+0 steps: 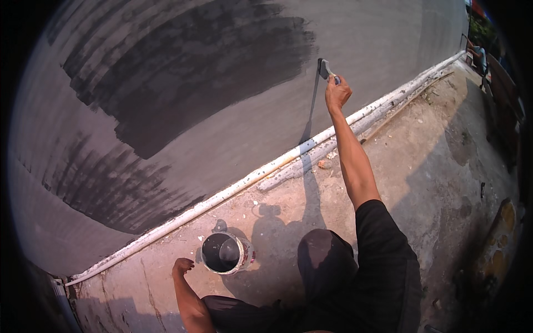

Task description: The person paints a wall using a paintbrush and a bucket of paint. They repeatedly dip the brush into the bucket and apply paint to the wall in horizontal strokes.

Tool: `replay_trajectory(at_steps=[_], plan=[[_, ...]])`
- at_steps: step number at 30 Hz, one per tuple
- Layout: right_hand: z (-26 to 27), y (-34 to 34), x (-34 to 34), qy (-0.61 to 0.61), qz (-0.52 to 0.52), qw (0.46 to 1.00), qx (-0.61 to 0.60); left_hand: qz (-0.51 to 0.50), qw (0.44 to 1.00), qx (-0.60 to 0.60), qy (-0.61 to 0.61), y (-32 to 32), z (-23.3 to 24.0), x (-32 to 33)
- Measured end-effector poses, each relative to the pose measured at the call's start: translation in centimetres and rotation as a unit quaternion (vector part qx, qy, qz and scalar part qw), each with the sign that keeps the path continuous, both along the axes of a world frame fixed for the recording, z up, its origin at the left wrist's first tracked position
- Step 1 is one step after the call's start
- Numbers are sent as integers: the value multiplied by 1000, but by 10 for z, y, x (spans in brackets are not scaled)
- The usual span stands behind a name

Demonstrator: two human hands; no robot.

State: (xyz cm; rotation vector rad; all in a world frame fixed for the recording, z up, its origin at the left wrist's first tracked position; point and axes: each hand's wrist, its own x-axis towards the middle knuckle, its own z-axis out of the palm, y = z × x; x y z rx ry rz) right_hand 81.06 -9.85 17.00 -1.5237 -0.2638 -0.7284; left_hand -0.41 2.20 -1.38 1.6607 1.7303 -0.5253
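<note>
My right hand (338, 92) is closed around the handle of a wide paintbrush (324, 68), its dark bristles at or close to the grey wall (258, 125); contact cannot be told. Left of the brush, a broad dark coated patch (200, 70) covers part of the wall, and a thinner streaky patch (112, 187) lies lower left. A round bucket (243, 254) with dark contents stands on the ground between my knees and the wall. Just left of it my left hand (183, 265) hangs with loosely curled fingers and nothing visible in it.
A white, dark-speckled pipe (250, 180) runs along the wall's foot. Beside it on the concrete ground lie a thin strip (406, 108) and small rubble (325, 164). Another person (479, 57) is by the wall at the far upper right. A stained board-like object (497, 241) is at the right.
</note>
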Motion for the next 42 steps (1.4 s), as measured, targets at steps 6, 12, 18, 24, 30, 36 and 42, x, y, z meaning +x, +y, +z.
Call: replay_trajectory(at_steps=[6,12,18,24,30,36,42], plan=[[5,45,-76,4,110,993,-34,-4,1000,16,-23,11,-9,-3],[2,34,-156,-38,437,897,57,-18,1000,8,-12,9,-11,-4],[-8,13,-23,-4,289,955,59,-73,997,18,-6,24,-29,-13],[-7,26,-45,-18,-14,999,-30,-272,960,43,52,38,-54,-38],[7,88,-240,-80,176,980,-54,-317,940,115,60,43,-75,-24],[21,108,-365,-153,394,901,-98,-309,940,105,97,59,-116,-37],[37,107,-425,-120,577,788,-177,-291,934,141,153,81,-144,-78]])
